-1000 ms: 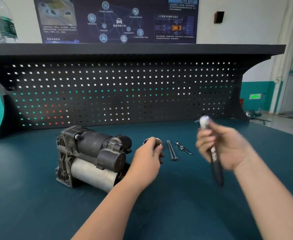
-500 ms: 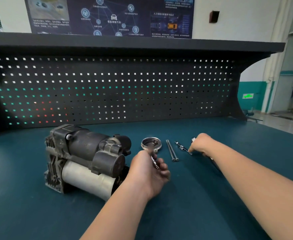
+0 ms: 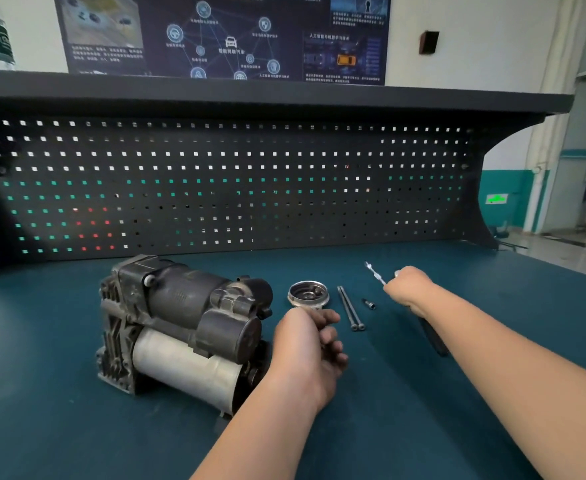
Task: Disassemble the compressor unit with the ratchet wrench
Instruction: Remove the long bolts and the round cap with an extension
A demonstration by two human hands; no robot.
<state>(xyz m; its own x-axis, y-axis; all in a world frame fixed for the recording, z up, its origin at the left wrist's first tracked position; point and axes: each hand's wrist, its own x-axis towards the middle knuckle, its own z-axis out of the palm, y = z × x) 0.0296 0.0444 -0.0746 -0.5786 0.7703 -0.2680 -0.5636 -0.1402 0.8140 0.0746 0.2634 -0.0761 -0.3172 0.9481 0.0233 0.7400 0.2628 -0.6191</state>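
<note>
At our bench the compressor sits on the mat, our left hand loosely curled just right of it, while farther right our right hand grips the wrench and a thin metal bit.

Dark grey compressor with silver cylinder, teal bench top, black pegboard

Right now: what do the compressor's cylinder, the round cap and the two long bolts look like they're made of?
Compressor cylinder: bare metal, probably aluminium or steel; dull matte grey with scuffs. The housing above it looks like dark cast metal or plastic, rough and grimy; can't tell which. Round cap: machined metal, bright rim sheen. Two long bolts: steel by the look, smooth grey shanks with highlights.
</note>
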